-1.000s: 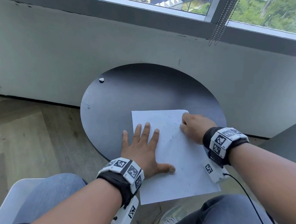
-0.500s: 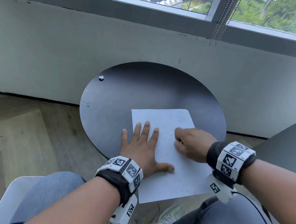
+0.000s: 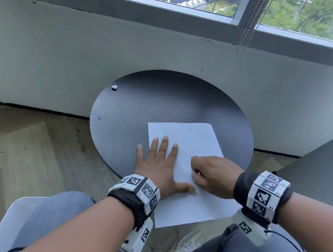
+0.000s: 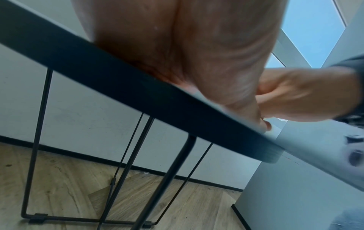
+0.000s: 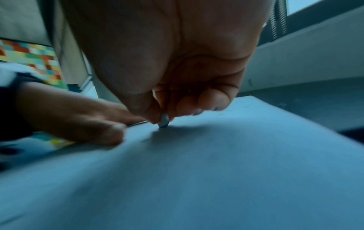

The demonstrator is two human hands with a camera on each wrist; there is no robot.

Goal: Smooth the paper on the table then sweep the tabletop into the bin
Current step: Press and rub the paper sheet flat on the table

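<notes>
A white sheet of paper lies on the round black table, and its near edge hangs over the rim. My left hand lies flat on the sheet's left edge with the fingers spread and the thumb on the paper. My right hand is curled over the sheet just right of that thumb. In the right wrist view its thumb and forefinger pinch a small grey piece and press it onto the paper. A small white lump sits at the table's far left.
A grey wall and a window with a hanging bead chain stand behind the table. Another grey surface is at the right. Thin black table legs stand on the wooden floor. My knees in jeans are under the near edge.
My right hand has slid from the paper's far right corner towards me along the sheet, ending close to my left thumb. The left hand has stayed flat in place.
</notes>
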